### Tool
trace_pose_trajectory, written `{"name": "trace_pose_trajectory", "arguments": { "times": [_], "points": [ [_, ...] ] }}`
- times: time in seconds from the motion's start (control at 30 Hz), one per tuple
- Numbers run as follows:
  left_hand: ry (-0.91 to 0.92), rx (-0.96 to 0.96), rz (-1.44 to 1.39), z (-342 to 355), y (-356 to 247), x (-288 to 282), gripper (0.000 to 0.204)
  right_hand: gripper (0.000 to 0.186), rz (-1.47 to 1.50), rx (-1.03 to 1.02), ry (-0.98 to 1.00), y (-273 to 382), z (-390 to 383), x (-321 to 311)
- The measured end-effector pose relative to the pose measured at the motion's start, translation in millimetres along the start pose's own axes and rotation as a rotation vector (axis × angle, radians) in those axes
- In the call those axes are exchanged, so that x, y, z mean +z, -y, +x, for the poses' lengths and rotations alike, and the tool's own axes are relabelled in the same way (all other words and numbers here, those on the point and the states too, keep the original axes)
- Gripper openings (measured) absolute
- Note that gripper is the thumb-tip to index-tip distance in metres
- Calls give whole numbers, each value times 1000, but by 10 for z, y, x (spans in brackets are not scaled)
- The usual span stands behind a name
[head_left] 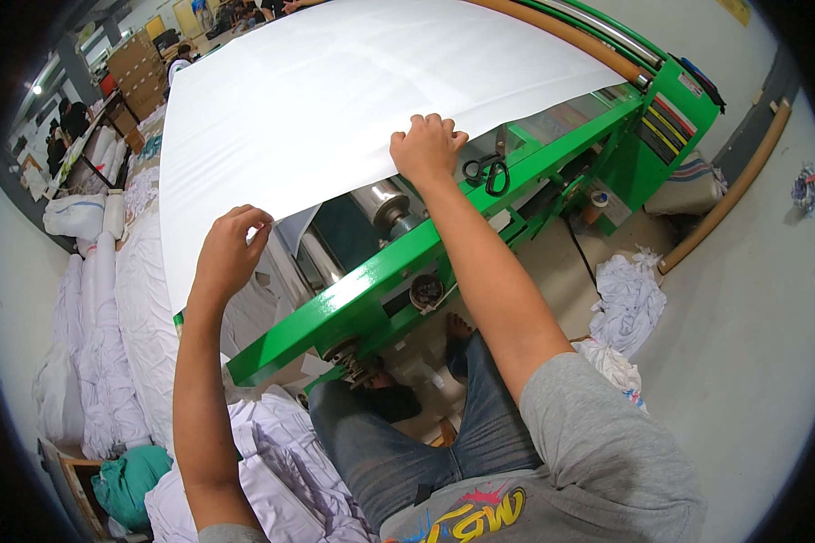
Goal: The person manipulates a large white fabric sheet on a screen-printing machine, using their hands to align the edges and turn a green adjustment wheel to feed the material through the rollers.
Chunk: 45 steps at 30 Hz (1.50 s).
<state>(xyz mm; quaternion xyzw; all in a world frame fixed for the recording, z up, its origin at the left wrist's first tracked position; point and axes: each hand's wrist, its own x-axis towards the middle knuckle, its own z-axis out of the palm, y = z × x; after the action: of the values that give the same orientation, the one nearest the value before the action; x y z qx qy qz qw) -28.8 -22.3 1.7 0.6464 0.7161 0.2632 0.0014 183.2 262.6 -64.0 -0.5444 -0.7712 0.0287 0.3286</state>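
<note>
A wide white sheet [335, 100] stretches over a green-framed roller machine [371, 281] in front of me. Its near edge runs between my two hands. My left hand [233, 246] pinches that edge near its left corner, thumb against fingers. Further right, my right hand [428, 149] is closed at the same edge with its fingers curled; the thumb is mostly hidden. Black-handled scissors [487, 172] rest by the green side beam, just right of my right wrist. Below the sheet, metal rollers [380, 206] show.
A brown tube [570, 34] lies across the machine's far right. White cloth [629, 299] is heaped on the floor at right; more white fabric [272, 471] lies beside my legs. Wrapped rolls [100, 344] line the left. Stacked cartons [139, 77] and people are in the background.
</note>
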Motion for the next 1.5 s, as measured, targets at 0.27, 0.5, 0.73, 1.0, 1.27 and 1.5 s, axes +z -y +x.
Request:
{"name": "trace_pose_trajectory", "arguments": {
  "times": [0.27,0.5,0.73,1.0,1.27,1.5],
  "points": [
    [30,13,-9,5,5,13,12,58,26,-93,89,-7,11,27],
    [68,16,-15,1,41,33,12,48,-55,-63,103,33,7,-45],
    [166,11,16,1,25,28,14,44,-90,-55,-8,39,17,22],
    [176,-8,-26,0,-3,9,13,38,-76,-45,8,25,27,20],
    [98,-205,298,3,46,-43,52,43,-12,-33,56,17,23,8],
    [122,-835,494,-52,485,-40,91,41,20,-45,-2,-2,15,43]
  ]
}}
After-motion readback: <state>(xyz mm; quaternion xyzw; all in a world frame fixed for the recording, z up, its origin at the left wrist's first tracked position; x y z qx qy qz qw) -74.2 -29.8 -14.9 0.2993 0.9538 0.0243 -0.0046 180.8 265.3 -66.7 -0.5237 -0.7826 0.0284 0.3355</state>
